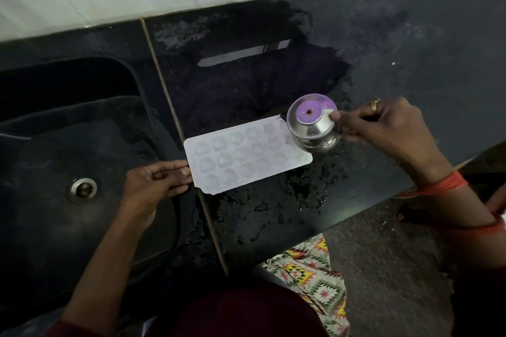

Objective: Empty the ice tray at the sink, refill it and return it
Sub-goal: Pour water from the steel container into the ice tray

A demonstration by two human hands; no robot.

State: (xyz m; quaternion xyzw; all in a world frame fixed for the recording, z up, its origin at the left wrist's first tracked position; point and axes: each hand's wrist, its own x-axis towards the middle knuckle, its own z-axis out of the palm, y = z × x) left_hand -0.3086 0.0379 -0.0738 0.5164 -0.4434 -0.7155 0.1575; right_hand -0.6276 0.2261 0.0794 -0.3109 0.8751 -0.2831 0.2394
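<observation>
With left hand (153, 183), pinches left short end of white plastic ice tray (246, 156), flat on wet black stone bench (410, 49) beside sink (82, 123), long axis left-right, right end angled away; with right hand (388, 128), grips tilted round steel pot (315, 131) over right end

One ice tray (246, 154), one steel pot (312, 124), one sink (54, 131) with one drain (83, 190), and two hands: left hand (153, 183), right hand (383, 126).

Left hand (153, 183) pinching the ice tray (246, 157) end, right hand (383, 126) gripping a tilted steel pot (312, 131), both forearms extended
</observation>
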